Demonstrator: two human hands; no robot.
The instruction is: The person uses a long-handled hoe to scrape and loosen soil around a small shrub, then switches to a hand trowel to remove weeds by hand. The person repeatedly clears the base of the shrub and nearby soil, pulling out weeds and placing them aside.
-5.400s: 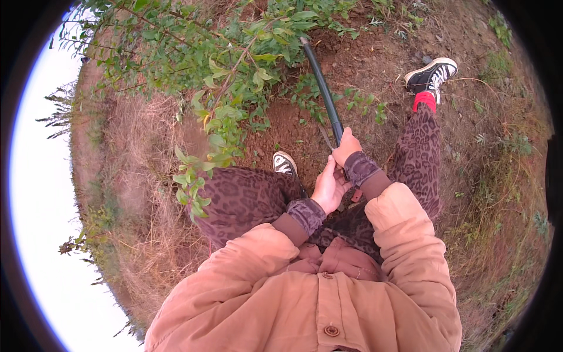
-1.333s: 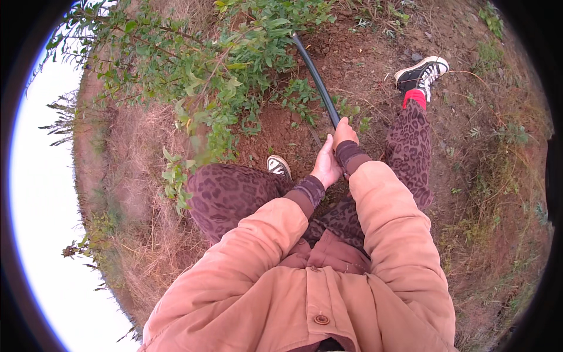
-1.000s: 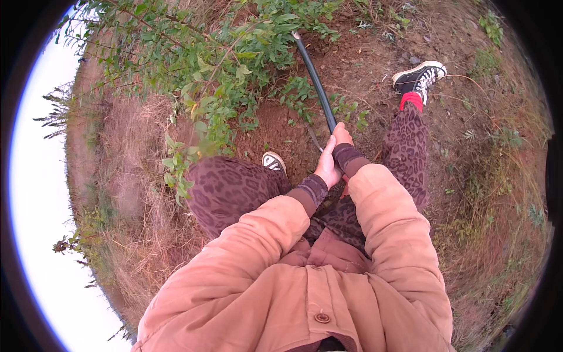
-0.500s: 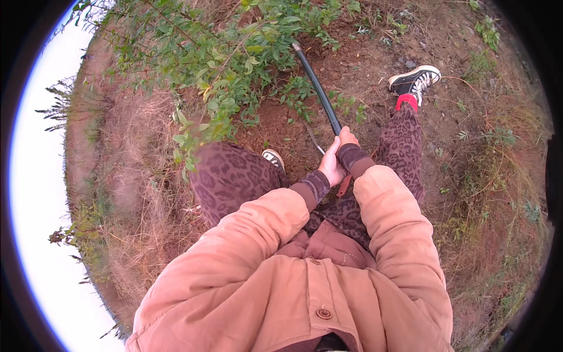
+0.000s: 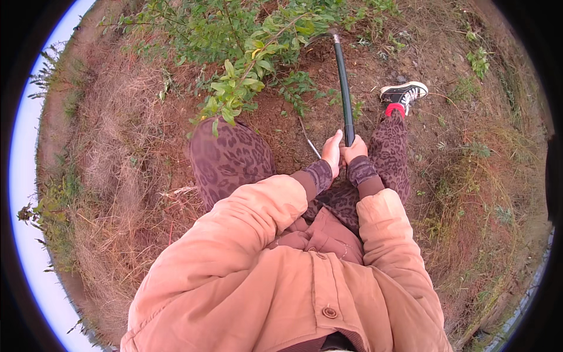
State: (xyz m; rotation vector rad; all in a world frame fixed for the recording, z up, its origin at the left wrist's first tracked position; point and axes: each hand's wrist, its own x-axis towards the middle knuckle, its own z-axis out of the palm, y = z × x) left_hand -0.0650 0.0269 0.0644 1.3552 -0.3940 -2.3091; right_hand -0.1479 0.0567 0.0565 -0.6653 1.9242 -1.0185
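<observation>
My right hand [image 5: 355,150] is closed around the lower end of a sickle with a long dark handle [image 5: 343,88]. Pressed against it from the left is my left hand [image 5: 332,154], its thumb pointing up along the handle and its other fingers mostly hidden; it seems to grip the same end. The handle stretches away from me to a shiny metal collar, where a thin curved blade [image 5: 319,35] bends left toward the leaves, partly hidden. A slim metal rod-like piece [image 5: 312,148] lies beside my left hand, its lower end out of sight.
A leafy green bush [image 5: 264,50] spreads ahead and left, one branch hanging over my bent left knee [image 5: 231,155]. My right foot, in a black-and-white sneaker [image 5: 403,94], stands on reddish soil. Dry grass [image 5: 129,170] covers the slope on both sides.
The sickle has swung to the right and stands more upright in view, its blade now showing outside the leaves. The hands shifted slightly with it, and the view has shifted.
</observation>
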